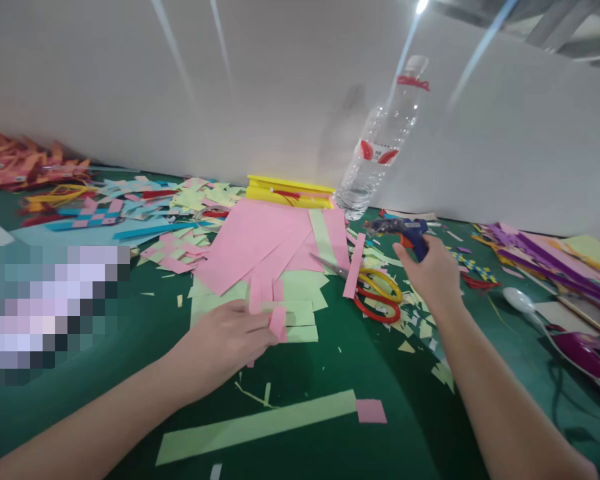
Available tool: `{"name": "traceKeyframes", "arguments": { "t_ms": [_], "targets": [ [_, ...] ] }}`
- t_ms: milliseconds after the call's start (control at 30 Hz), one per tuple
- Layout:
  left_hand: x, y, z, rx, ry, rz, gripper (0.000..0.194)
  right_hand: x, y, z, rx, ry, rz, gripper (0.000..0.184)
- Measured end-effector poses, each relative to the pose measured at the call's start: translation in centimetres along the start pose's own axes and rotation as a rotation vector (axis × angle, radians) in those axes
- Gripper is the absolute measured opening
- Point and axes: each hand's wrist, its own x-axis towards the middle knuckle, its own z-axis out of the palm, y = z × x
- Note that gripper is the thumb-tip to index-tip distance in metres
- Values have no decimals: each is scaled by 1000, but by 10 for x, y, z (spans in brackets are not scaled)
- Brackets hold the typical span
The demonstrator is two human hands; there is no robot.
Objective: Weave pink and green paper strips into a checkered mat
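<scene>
My left hand [233,337] rests on a weave of pink and light green paper strips [303,323], its fingers pinched at the end of a pink strip [279,322]. My right hand [437,270] is closed around the handle of a blue hot glue gun [419,233] with an orange trigger. The gun's nozzle points left; my fingers behind the handle are hidden. Between my hands lie open-bladed scissors [380,307] with red and yellow handles, with a pink strip [354,267] across them. Pink paper sheets [260,233] are stacked beyond the weave.
Two clear plastic bottles [380,147] stand against the grey wall [230,87], near a yellow folded paper [290,193]. Paper scraps [210,195] litter the green table [380,427]. A long green strip [255,427] lies in front. At right are a purple device [583,353] and purple strips [535,257].
</scene>
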Motion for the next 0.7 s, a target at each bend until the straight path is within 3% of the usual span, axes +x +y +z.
{"name": "traceKeyframes", "arguments": {
  "t_ms": [267, 500, 700],
  "targets": [
    [-1, -1, 2, -114, 33, -34, 29, 13, 30, 22, -146, -119, 163, 61],
    [0, -1, 0, -130, 32, -44, 30, 24, 36, 38, -149, -110, 185, 56],
    [3, 0, -4, -102, 17, -70, 36, 29, 37, 44, -123, -57, 145, 63]
  ]
}}
